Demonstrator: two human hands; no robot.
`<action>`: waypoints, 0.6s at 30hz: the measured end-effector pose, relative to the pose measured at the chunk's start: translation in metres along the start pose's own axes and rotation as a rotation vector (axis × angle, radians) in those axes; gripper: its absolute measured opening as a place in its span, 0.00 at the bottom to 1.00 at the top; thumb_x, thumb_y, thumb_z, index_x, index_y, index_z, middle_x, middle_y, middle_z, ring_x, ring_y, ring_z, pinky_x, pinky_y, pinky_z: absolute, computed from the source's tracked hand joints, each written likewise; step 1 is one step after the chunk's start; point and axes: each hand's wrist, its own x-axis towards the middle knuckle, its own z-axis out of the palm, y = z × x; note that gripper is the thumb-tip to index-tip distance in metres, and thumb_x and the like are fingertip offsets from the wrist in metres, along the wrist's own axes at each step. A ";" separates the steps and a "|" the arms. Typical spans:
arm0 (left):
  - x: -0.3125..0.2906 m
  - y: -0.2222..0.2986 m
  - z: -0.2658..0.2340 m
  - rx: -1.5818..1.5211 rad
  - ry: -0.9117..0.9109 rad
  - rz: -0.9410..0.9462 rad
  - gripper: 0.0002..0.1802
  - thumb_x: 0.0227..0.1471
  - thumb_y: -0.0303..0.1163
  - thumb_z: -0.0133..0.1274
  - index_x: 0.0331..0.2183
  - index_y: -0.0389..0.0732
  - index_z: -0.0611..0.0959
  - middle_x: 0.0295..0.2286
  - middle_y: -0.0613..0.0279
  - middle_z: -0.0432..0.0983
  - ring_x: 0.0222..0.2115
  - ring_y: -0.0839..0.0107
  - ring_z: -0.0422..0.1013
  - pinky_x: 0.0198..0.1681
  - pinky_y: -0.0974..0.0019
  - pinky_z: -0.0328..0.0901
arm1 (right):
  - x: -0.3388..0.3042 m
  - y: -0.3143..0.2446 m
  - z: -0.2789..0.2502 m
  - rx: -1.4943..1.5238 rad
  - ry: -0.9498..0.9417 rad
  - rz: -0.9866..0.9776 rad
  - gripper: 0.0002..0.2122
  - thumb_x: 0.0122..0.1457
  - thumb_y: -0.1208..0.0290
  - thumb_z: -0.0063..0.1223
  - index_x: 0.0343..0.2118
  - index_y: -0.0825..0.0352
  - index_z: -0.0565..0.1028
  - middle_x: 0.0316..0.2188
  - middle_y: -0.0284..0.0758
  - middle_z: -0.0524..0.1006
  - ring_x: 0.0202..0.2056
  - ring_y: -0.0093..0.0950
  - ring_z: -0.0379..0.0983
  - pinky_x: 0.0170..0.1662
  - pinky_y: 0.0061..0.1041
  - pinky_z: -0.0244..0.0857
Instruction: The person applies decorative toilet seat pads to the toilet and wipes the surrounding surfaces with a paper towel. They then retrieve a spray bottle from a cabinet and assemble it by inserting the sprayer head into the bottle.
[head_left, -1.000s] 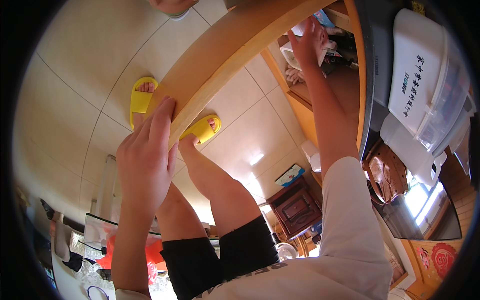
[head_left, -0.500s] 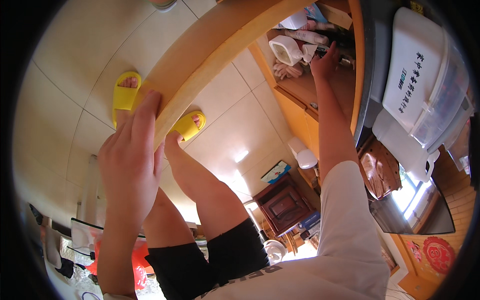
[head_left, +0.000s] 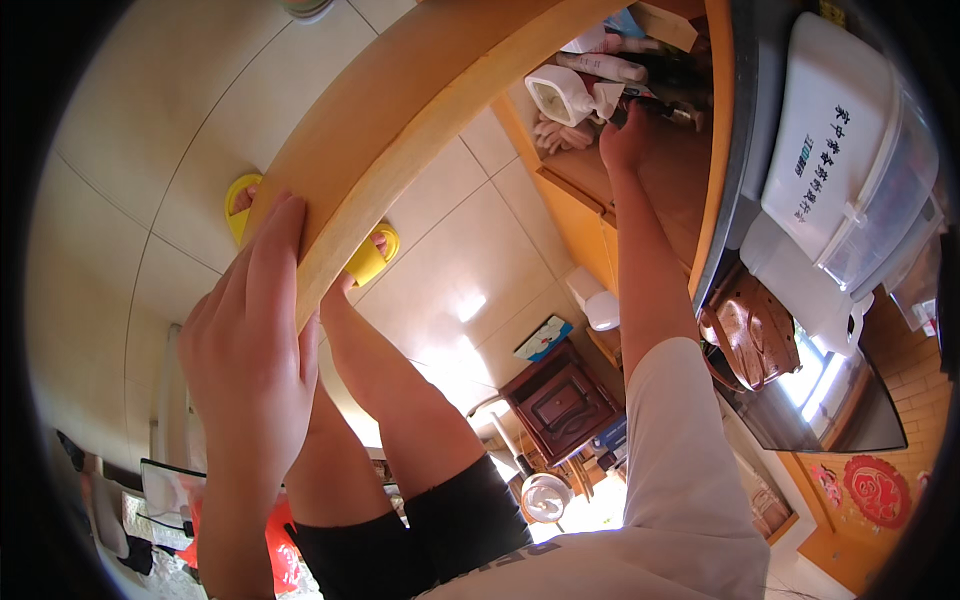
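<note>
While the left hand (head_left: 250, 325) wraps the near edge of a smooth, orange-brown wooden door (head_left: 400, 130), its fingers lying along the outer face and its thumb at the inner side, the right hand (head_left: 624, 142) reaches deep into an open, brown-floored wooden cabinet (head_left: 668, 195). The fingers of the right hand are bent at a small, glossy black object (head_left: 652, 106); its shape is mostly hidden, and I cannot tell whether they grip it or only touch it.

That object lies toward the cabinet's far end, among packed goods. Just beside it, nearer the cabinet's door-side edge, lies a white plastic bottle (head_left: 556, 97) on its side, its squared base turned outward. A pale, slim cylindrical container (head_left: 604, 67) lies beyond, and a crumpled, pinkish-beige bundle (head_left: 563, 133) sits against the door-side edge.

The door stands swung wide, its pale, narrow edge running from the left hand up toward the cabinet. Between door and cabinet, a broad wedge of cream tiled floor (head_left: 500, 220) shows. Bare brown board spreads from the right wrist to the cabinet's opposite side, bordered by a dark counter edge (head_left: 728, 150), well apart from the hand.
</note>
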 end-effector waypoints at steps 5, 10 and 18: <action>0.000 -0.002 -0.005 0.027 0.011 0.024 0.27 0.44 0.23 0.60 0.47 0.37 0.71 0.41 0.50 0.76 0.35 0.54 0.76 0.34 0.62 0.71 | -0.031 -0.016 0.008 0.137 -0.295 0.187 0.28 0.49 0.70 0.51 0.56 0.65 0.64 0.55 0.44 0.67 0.54 0.41 0.65 0.55 0.39 0.60; 0.004 0.003 -0.003 -0.009 -0.017 -0.013 0.22 0.52 0.27 0.54 0.50 0.41 0.71 0.34 0.55 0.78 0.29 0.59 0.76 0.30 0.62 0.69 | -0.062 -0.029 -0.005 0.062 -0.006 0.273 0.24 0.51 0.67 0.51 0.53 0.62 0.67 0.55 0.41 0.67 0.52 0.39 0.68 0.52 0.38 0.63; -0.017 -0.005 -0.010 0.222 0.048 -0.182 0.20 0.53 0.34 0.55 0.48 0.44 0.72 0.29 0.59 0.78 0.24 0.60 0.75 0.25 0.62 0.67 | -0.083 -0.042 -0.068 0.232 -0.274 0.409 0.12 0.49 0.53 0.61 0.24 0.57 0.80 0.22 0.30 0.80 0.27 0.34 0.78 0.31 0.33 0.71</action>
